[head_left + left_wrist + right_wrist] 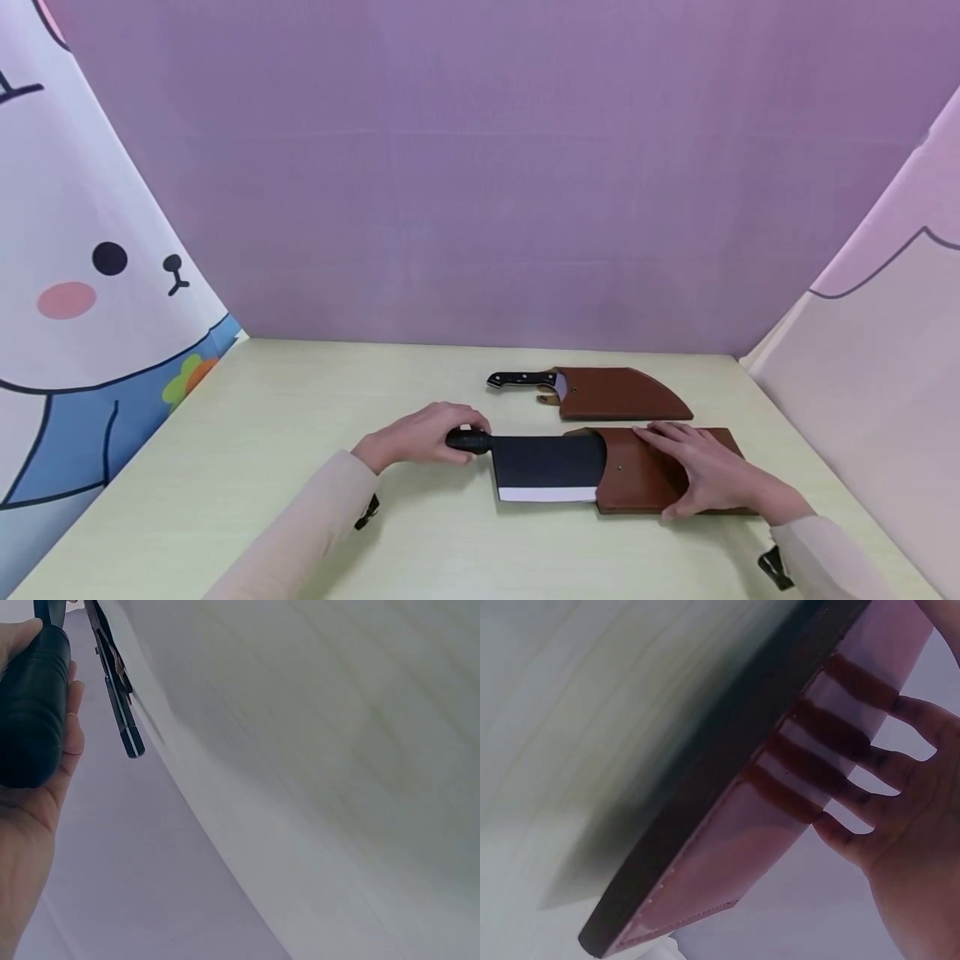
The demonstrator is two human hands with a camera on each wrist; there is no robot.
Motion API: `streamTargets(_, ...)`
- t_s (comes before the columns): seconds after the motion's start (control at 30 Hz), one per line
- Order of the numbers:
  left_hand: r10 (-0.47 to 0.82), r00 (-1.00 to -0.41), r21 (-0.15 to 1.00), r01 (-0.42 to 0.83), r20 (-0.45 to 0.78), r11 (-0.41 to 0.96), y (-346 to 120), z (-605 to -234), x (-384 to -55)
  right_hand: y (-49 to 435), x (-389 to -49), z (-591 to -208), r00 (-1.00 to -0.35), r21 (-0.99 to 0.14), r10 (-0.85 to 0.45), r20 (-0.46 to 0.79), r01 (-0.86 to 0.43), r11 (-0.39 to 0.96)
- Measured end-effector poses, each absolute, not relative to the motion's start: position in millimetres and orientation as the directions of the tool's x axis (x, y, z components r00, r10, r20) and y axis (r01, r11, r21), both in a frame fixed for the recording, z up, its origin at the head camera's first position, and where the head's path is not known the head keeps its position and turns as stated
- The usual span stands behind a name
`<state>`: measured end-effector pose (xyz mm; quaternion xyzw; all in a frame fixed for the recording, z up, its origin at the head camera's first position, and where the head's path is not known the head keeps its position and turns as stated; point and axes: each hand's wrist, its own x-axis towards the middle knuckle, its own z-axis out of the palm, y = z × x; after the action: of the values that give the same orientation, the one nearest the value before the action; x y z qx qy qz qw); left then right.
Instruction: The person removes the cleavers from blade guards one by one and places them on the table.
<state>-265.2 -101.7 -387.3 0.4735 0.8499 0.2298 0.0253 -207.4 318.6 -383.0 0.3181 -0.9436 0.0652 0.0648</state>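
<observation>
In the head view, a black-handled cleaver lies level, its blade end inside a brown leather sheath. My left hand grips the cleaver's handle, with the thumb along it in the left wrist view. Across the sheath arches my right hand, holding it between the thumb at the near edge and the fingers at the far edge. The right wrist view has those fingers meeting the glossy leather, with dark reflections below them. The blade's sheathed end is hidden.
A second knife with a black riveted handle sits in another brown sheath, just behind the cleaver. The pale wooden table meets a purple cloth backdrop. Printed cloth walls stand at left and right.
</observation>
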Motion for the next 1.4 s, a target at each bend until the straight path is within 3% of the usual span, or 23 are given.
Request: streamTargets(1.4, 0.79, -0.589, 0.43, 0.766, 0.171, 0.478, -124.0, -381.8, -259.9, 330.9, -200.9, -377.2, -0.826, -0.061, -0.545, 0.143, -0.557, 0.828)
